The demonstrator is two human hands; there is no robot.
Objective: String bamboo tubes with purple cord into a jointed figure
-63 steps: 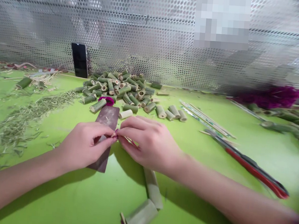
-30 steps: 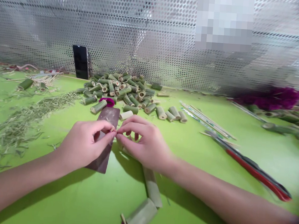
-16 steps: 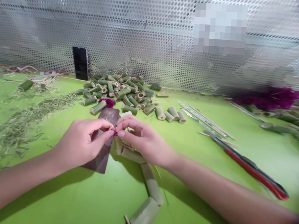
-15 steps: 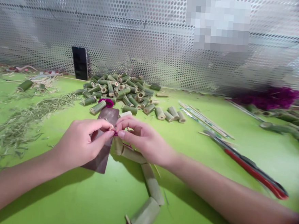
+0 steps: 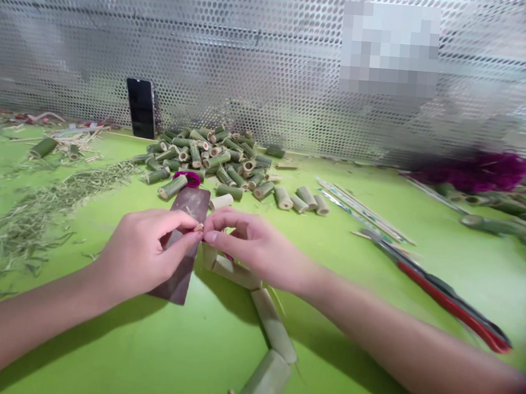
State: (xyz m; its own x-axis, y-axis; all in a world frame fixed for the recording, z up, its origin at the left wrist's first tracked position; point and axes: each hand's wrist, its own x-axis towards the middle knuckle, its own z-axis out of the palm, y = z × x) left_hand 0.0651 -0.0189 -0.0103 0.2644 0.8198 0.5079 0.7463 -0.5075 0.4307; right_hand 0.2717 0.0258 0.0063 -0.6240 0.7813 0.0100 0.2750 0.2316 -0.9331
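Observation:
My left hand (image 5: 144,252) and my right hand (image 5: 250,247) meet fingertip to fingertip above the green table (image 5: 100,341), both pinched on a thin magenta cord (image 5: 201,235) at the end of a chain of pale bamboo tube pieces (image 5: 272,326). The chain runs from under my right hand down toward the table's near edge. A dark brown flat strip (image 5: 180,275) lies under my left hand.
A pile of short green bamboo tubes (image 5: 212,154) sits behind the hands, with a magenta cord loop (image 5: 187,178) beside it. A black phone (image 5: 140,107) leans on the perforated metal wall. Red-handled tool (image 5: 441,290) and thin sticks (image 5: 361,211) lie right; shavings (image 5: 41,205) left.
My right hand has drawn back slightly, uncovering more of the bamboo chain, which has swung a little to the right. Both hands stay pinched together at the cord.

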